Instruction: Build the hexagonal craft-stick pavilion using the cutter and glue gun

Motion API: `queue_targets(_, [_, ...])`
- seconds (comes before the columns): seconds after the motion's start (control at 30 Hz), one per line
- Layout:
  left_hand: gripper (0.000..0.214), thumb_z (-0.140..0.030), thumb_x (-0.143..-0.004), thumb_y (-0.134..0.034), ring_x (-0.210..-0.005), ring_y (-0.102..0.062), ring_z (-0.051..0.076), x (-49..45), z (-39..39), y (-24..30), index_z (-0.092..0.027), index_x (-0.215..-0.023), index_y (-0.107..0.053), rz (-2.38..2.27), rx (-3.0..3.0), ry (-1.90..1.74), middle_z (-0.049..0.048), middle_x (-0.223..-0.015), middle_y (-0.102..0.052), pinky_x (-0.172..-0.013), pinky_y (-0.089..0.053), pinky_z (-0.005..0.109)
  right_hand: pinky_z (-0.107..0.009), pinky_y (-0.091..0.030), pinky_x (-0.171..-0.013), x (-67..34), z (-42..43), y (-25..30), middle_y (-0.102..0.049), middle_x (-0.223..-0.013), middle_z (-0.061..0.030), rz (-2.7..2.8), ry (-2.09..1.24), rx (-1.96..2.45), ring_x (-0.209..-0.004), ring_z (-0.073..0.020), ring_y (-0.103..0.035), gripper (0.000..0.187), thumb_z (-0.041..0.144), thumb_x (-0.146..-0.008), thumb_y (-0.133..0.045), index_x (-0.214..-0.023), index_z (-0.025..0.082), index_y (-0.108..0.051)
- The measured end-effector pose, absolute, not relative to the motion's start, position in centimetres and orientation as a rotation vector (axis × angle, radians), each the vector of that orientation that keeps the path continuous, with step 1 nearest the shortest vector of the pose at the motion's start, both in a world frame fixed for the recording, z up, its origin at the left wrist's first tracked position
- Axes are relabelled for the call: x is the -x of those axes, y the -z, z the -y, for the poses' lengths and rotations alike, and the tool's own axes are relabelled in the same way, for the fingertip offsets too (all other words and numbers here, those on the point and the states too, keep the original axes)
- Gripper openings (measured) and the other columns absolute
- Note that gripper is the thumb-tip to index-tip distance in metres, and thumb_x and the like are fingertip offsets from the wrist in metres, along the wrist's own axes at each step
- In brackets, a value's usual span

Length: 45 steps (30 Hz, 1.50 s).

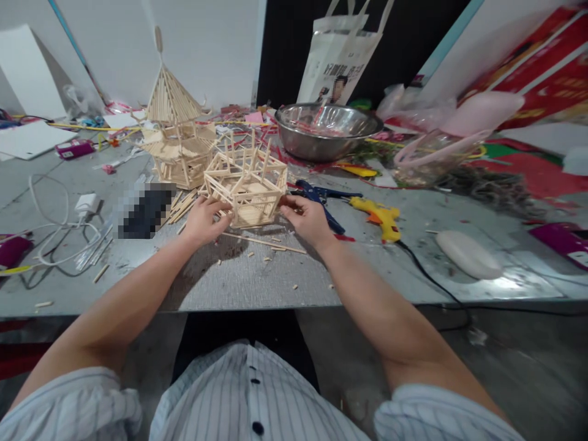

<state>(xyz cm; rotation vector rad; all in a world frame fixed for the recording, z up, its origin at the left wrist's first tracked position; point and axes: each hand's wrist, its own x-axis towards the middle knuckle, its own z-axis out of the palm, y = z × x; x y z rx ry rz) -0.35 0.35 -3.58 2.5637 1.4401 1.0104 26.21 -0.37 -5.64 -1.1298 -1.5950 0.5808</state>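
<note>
Grip closure I cannot tell: left hand (pixel 207 219) and right hand (pixel 305 215), fingers curled, touch opposite sides of one stick frame (pixel 256 199); one yellow glue gun (pixel 388 222) lies right of it.

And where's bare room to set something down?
The grey tabletop is mostly bare between its front edge and the pale openwork wooden-stick model, bar scattered wood scraps; also between the right forearm and black cable. Crowded: around the shiny round metal bowl.

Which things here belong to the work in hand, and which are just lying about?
Likely part of the work:
stick frame between the left hand and right hand
loose sticks
roofed stick model
glue gun

Probably lying about:
metal bowl
tote bag
charger
</note>
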Motion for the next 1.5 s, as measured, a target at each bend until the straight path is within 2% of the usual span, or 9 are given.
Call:
queue_targets(0.17, [0.040, -0.053, -0.088, -0.049, -0.088, -0.061, 0.025, 0.0, -0.2, 3.6, -0.022, -0.085, -0.073, -1.474, -2.630, -1.003, 0.0084, -0.092, -0.073, -0.090, -0.044, 0.042, -0.035, -0.054, -0.072, -26.1, 0.4, 5.4, -0.075, -0.093, -0.0081, 1.619, -0.619, 1.109, -0.079, -0.0192, -0.068, 0.031, 0.032, -0.076, -0.061, -0.099, 0.016, -0.074])
queue_targets(0.3, [0.040, -0.051, -0.090, -0.047, -0.084, -0.061, 0.025, -0.2, -0.4, 3.8, -0.022, -0.077, -0.071, -1.484, -2.621, -1.051, 0.0080, -0.088, -0.073, -0.087, -0.044, 0.043, -0.035, -0.055, -0.075, -26.2, 0.6, 5.3, -0.075, -0.093, -0.0084, 1.627, -0.614, 1.092, -0.080, -0.0193, -0.068, 0.028, 0.032, -0.076, -0.062, -0.097, 0.018, -0.076])
queue_targets(0.53, [0.029, -0.040, -0.085, -0.050, -0.080, -0.060, 0.022, 0.0, -0.5, 3.7, -0.021, -0.067, -0.062, -1.456, -2.585, -1.046, 0.0058, -0.078, -0.071, -0.085, -0.044, 0.040, -0.038, -0.057, -0.079, -26.0, 1.0, 4.9, -0.075, -0.095, -0.0080, 1.639, -0.689, 1.025, -0.084, -0.0207, -0.070, 0.027, 0.035, -0.075, -0.064, -0.093, 0.019, -0.077])
queue_targets(0.77, [0.027, -0.043, -0.080, -0.056, -0.080, -0.059, 0.023, 0.2, -1.0, 3.8, -0.021, -0.066, -0.062, -1.520, -2.408, -1.079, 0.0058, -0.074, -0.068, -0.080, -0.046, 0.036, -0.032, -0.055, -0.068, -25.5, 1.3, 4.6, -0.074, -0.084, -0.0062, 1.647, -0.588, 1.036, -0.072, -0.0169, -0.066, 0.024, 0.039, -0.076, -0.066, -0.086, 0.019, -0.075])
queue_targets(1.0, [0.019, -0.034, -0.073, -0.054, -0.082, -0.058, 0.020, 0.2, -1.0, 3.4, -0.018, -0.065, -0.058, -1.470, -2.282, -1.092, 0.0051, -0.074, -0.064, -0.078, -0.046, 0.032, -0.028, -0.049, -0.057, -25.7, 0.1, 5.4, -0.070, -0.088, -0.0041, 1.621, -0.363, 0.922, -0.057, -0.0105, -0.054, 0.036, 0.036, -0.084, -0.059, -0.115, 0.019, -0.066])
queue_targets(1.1, [0.018, -0.032, -0.073, -0.053, -0.082, -0.057, 0.019, 0.2, -1.0, 3.2, -0.018, -0.063, -0.056, -1.435, -2.279, -1.085, 0.0034, -0.070, -0.061, -0.077, -0.045, 0.030, -0.031, -0.052, -0.064, -25.6, -0.2, 5.6, -0.071, -0.095, -0.0051, 1.716, -0.225, 0.917, -0.064, -0.0129, -0.059, 0.036, 0.031, -0.089, -0.055, -0.121, 0.021, -0.064])
queue_targets(1.27, [0.019, -0.033, -0.073, -0.055, -0.081, -0.057, 0.020, 0.2, -1.0, 3.2, -0.019, -0.060, -0.052, -1.443, -2.298, -1.098, 0.0029, -0.066, -0.058, -0.078, -0.046, 0.031, -0.036, -0.054, -0.084, -25.2, -0.6, 5.4, -0.073, -0.101, -0.0045, 1.824, 0.000, 0.920, -0.093, -0.0187, -0.068, 0.029, 0.025, -0.092, -0.049, -0.113, 0.024, -0.069])
queue_targets(1.4, [0.027, -0.037, -0.077, -0.054, -0.079, -0.057, 0.019, 0.1, -1.1, 3.3, -0.019, -0.058, -0.049, -1.436, -2.365, -1.103, 0.0037, -0.067, -0.059, -0.081, -0.046, 0.032, -0.035, -0.055, -0.084, -25.3, -0.8, 5.2, -0.074, -0.100, -0.0030, 1.852, 0.057, 0.939, -0.093, -0.0182, -0.069, 0.025, 0.024, -0.092, -0.051, -0.109, 0.026, -0.070])
queue_targets(1.5, [0.029, -0.039, -0.081, -0.050, -0.077, -0.056, 0.020, 0.3, -1.3, 3.4, -0.018, -0.061, -0.055, -1.411, -2.445, -1.046, 0.0055, -0.071, -0.061, -0.082, -0.046, 0.034, -0.034, -0.055, -0.083, -25.5, -0.9, 5.3, -0.073, -0.099, -0.0030, 1.859, 0.060, 0.953, -0.092, -0.0180, -0.069, 0.024, 0.027, -0.093, -0.052, -0.108, 0.025, -0.070])
